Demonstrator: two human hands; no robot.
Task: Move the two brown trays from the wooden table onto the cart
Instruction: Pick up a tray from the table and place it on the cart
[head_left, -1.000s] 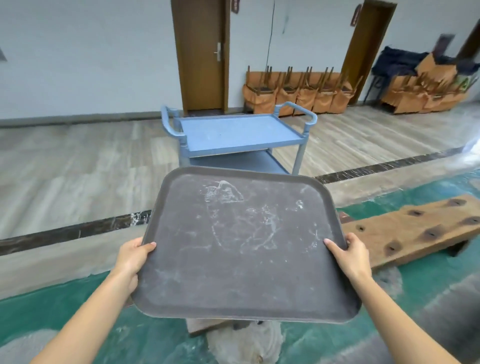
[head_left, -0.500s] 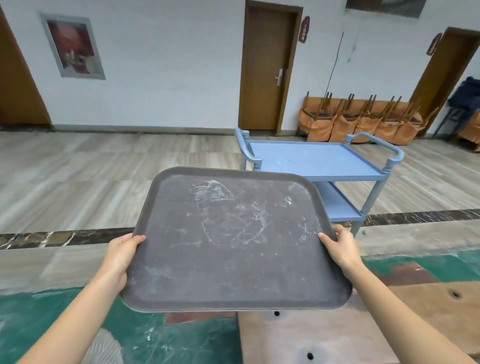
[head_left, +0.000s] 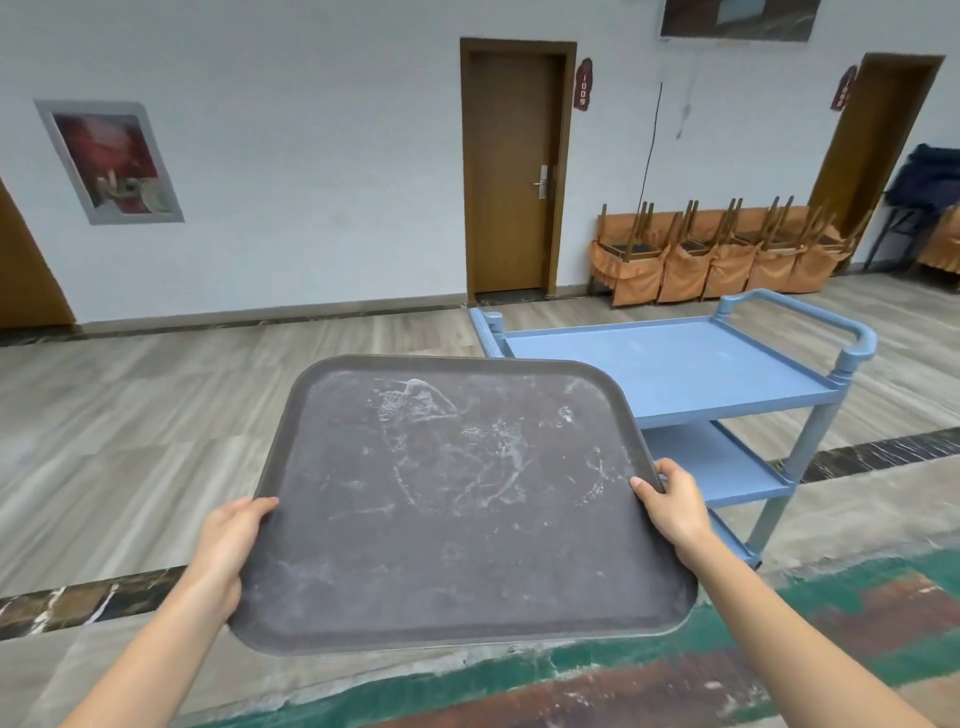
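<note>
I hold one brown tray (head_left: 457, 499) flat in front of me, its dark surface streaked with white scuffs. My left hand (head_left: 223, 545) grips its left edge and my right hand (head_left: 672, 506) grips its right edge. The blue cart (head_left: 670, 364) stands ahead and to the right, with an empty top shelf, lower shelves and a handle at each end. The tray's far right corner overlaps the cart's near left corner in view. The wooden table and a second tray are out of sight.
A brown door (head_left: 511, 171) is in the white wall behind the cart. Stacked orange-covered chairs (head_left: 717, 254) line the wall at right. A framed picture (head_left: 111, 161) hangs at left. Wood-look floor stretches ahead; a green and red painted surface (head_left: 675, 670) lies underfoot.
The view has swung left and closer, so the cart now sits right of the tray and the wooden table has left the frame. Both hands keep the same hold on the tray.
</note>
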